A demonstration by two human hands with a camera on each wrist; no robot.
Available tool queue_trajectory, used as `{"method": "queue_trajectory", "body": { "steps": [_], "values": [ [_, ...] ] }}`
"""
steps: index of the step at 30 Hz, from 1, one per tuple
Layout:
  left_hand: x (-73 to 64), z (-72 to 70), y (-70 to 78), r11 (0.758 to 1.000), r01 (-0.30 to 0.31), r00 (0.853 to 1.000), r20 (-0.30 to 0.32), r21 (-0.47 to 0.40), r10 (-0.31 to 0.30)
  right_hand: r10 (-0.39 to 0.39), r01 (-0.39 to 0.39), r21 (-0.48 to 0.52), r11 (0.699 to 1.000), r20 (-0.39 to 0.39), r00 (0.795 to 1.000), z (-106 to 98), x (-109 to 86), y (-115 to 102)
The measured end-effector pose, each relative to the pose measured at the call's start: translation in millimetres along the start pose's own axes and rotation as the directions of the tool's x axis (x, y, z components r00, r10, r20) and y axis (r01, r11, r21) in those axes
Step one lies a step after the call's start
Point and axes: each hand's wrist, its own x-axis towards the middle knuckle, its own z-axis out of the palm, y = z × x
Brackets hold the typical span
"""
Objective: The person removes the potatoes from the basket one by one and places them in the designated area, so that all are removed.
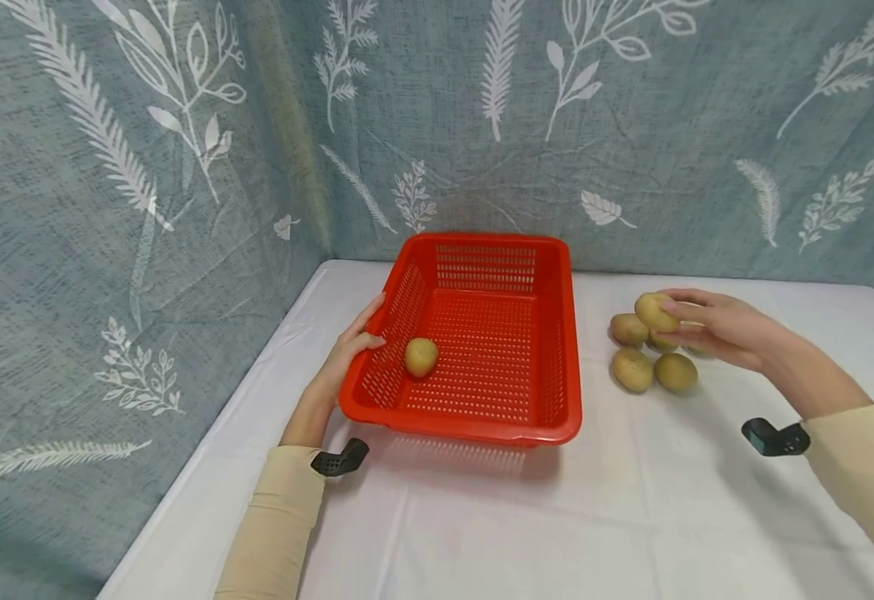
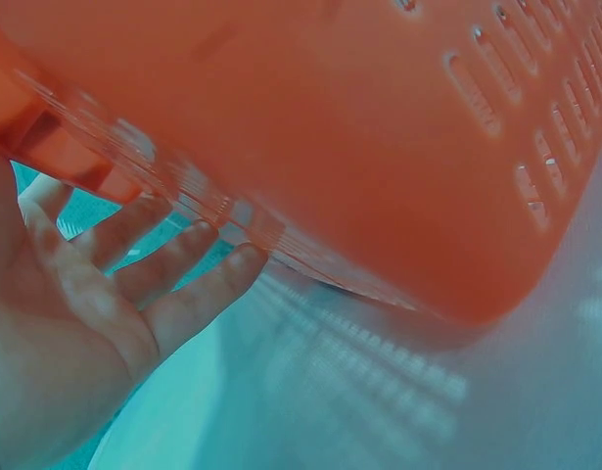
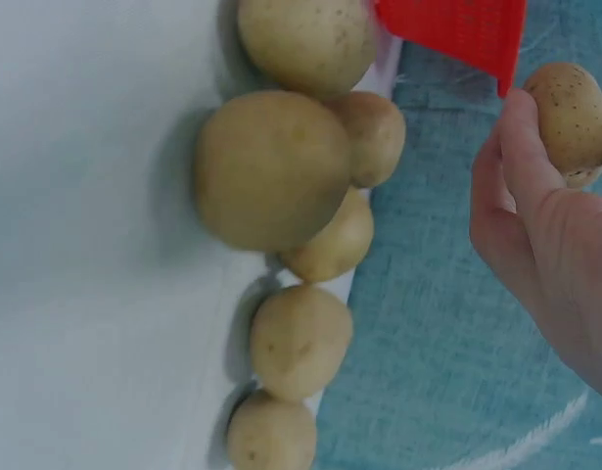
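Observation:
My right hand (image 1: 721, 325) pinches a potato (image 1: 654, 312) between thumb and fingers, lifted above several others. In the right wrist view this potato (image 3: 570, 117) shows beside the fingertips. Under and in front of the hand are more potatoes, among them one on the near left (image 1: 633, 370) and one on the near right (image 1: 676, 372). At the left side of a red plastic basket (image 1: 462, 427), my left hand (image 1: 347, 350) holds the rim, thumb over it and fingers against the outside wall. One potato (image 1: 421, 357) lies inside the basket near its left wall.
A white cloth covers the table (image 1: 437, 517). Blue-green curtains (image 1: 481, 108) with white leaf patterns stand behind and to the left. The basket's raised right wall (image 1: 573, 358) is between its interior and the potato group.

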Motion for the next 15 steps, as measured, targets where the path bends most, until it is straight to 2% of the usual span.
{"method": "queue_trajectory", "body": {
  "steps": [4, 10, 15],
  "values": [
    [-0.1, -1.2, -0.6, 1.0, 0.001, 1.0, 0.004, -0.003, -0.001, 0.032, -0.034, -0.065, 0.997, -0.032, 0.999, -9, -6.5, 3],
    [0.5, -1.1, -0.5, 1.0, 0.001, 1.0, 0.004, -0.004, -0.001, 0.024, -0.024, 0.016, 1.0, -0.036, 0.999, -26, -17.9, 13],
    [0.8, -1.1, -0.5, 1.0, 0.0, 1.0, 0.001, 0.002, 0.0, 0.032, -0.033, -0.008, 0.999, -0.046, 0.998, -39, -26.3, 25]
  ]
}}
